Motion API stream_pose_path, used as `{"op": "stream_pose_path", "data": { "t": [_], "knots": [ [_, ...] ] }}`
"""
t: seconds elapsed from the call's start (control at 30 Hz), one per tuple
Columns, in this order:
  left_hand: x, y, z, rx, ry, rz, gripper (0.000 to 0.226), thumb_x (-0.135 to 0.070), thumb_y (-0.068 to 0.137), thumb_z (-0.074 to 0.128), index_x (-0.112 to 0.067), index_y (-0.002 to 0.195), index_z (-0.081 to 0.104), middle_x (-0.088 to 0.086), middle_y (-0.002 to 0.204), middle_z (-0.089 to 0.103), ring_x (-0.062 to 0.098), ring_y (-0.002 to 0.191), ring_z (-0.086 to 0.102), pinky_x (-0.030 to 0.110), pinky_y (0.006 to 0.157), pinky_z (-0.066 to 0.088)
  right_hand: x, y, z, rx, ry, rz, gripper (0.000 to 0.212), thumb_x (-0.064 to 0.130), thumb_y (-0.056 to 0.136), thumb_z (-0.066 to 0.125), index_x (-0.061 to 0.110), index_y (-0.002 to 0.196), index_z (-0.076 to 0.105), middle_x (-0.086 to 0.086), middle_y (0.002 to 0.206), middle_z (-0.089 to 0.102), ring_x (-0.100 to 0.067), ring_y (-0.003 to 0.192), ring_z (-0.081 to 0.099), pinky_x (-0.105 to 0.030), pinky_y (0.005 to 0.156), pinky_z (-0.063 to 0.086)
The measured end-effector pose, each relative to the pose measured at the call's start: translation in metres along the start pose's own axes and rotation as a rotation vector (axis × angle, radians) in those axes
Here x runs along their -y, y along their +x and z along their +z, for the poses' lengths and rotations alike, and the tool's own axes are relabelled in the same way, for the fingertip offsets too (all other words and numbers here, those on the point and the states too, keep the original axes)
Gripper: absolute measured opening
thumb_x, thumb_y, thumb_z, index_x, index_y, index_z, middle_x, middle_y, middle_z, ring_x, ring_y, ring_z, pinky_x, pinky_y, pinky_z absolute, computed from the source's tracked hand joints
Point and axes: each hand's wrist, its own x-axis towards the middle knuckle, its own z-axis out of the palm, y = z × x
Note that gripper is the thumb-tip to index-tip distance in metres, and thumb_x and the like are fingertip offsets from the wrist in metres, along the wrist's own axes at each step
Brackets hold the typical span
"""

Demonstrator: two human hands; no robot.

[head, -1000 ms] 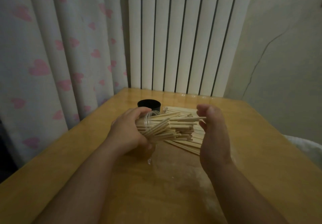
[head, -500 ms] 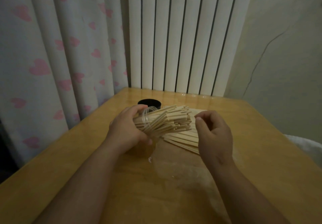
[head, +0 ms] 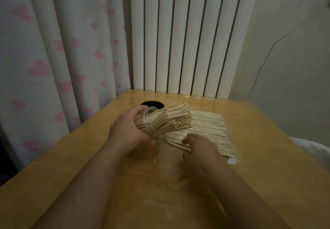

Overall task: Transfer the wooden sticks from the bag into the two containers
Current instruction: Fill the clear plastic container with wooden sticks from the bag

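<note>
Honey-coloured wooden table (head: 267, 166) fills the lower view, its far edge against a white ribbed panel (head: 185, 38). Pale curtain printed with pink hearts (head: 53, 50) hangs along the left side; cracked plaster wall (head: 289, 41) to the right.

Flat clear plastic bag of pale wooden sticks (head: 209, 130) lies on the table right of centre, the sticks in rows running left-right; bag's near corner with a small white tab sits toward the right edge.

Left hand (head: 128, 136) is wrapped around a clear plastic cup (head: 148, 121), tilted over so its mouth faces right. A thick bundle of wooden sticks (head: 171, 121) juts from the cup's mouth and fans out above the bag's left end. Cup appears lifted off the table, though its base is hidden by the palm.

Right hand (head: 200, 150) rests palm down at the bag's near-left end, fingers curled onto the sticks lying there; whether any stick is actually pinched cannot be told, as the fingertips are hidden.

Small round black container (head: 152, 104) stands on the table behind the left hand, mouth open upward, partly hidden by the cup rim.
</note>
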Motion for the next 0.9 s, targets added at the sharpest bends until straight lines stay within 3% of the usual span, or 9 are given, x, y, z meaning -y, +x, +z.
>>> {"op": "stream_pose_path", "data": {
  "t": [0.17,0.33,0.57,0.73,0.9],
  "knots": [
    [0.000,-0.001,0.000,0.002,-0.014,-0.009,0.110,-0.007,0.039,0.097,-0.042,0.135,0.055,-0.011,0.129,0.054,0.023,0.120,0.054,0.052,0.100,0.049,-0.013,0.014,0.015,0.016,-0.077,0.063,0.042,0.021,0.100,0.041,0.028,0.141,0.050,0.000,0.138,0.052,-0.026,0.126,0.048,-0.043,0.106,0.035],
    [0.001,0.001,-0.003,-0.006,-0.056,-0.020,0.111,-0.006,0.039,0.096,-0.038,0.136,0.055,-0.009,0.131,0.056,0.020,0.120,0.054,0.049,0.100,0.050,-0.022,0.023,0.025,0.010,-0.118,0.071,0.035,0.022,0.101,0.039,0.028,0.130,0.058,0.000,0.127,0.055,-0.026,0.120,0.049,-0.046,0.105,0.036],
    [0.001,0.001,-0.003,0.001,-0.048,-0.016,0.111,-0.006,0.041,0.097,-0.037,0.138,0.054,-0.009,0.133,0.055,0.019,0.122,0.053,0.049,0.103,0.047,-0.029,0.028,0.036,-0.063,-0.089,0.052,0.036,0.024,0.099,0.042,0.029,0.129,0.061,0.001,0.128,0.054,-0.024,0.120,0.048,-0.040,0.101,0.041],
    [0.002,0.001,-0.003,0.005,-0.064,-0.020,0.111,-0.006,0.039,0.097,-0.039,0.136,0.055,-0.011,0.135,0.054,0.019,0.122,0.053,0.050,0.102,0.048,-0.028,0.029,0.035,-0.065,-0.109,0.064,0.032,0.025,0.098,0.042,0.033,0.123,0.061,0.004,0.125,0.056,-0.025,0.118,0.049,-0.040,0.100,0.037],
    [0.003,0.002,-0.003,0.009,-0.058,-0.016,0.112,-0.009,0.037,0.097,-0.040,0.136,0.054,-0.014,0.138,0.053,0.018,0.125,0.052,0.049,0.105,0.047,-0.026,0.029,0.034,-0.072,-0.101,0.083,0.032,0.025,0.100,0.041,0.033,0.128,0.055,0.005,0.131,0.054,-0.025,0.122,0.049,-0.040,0.102,0.033]
  ]
}}
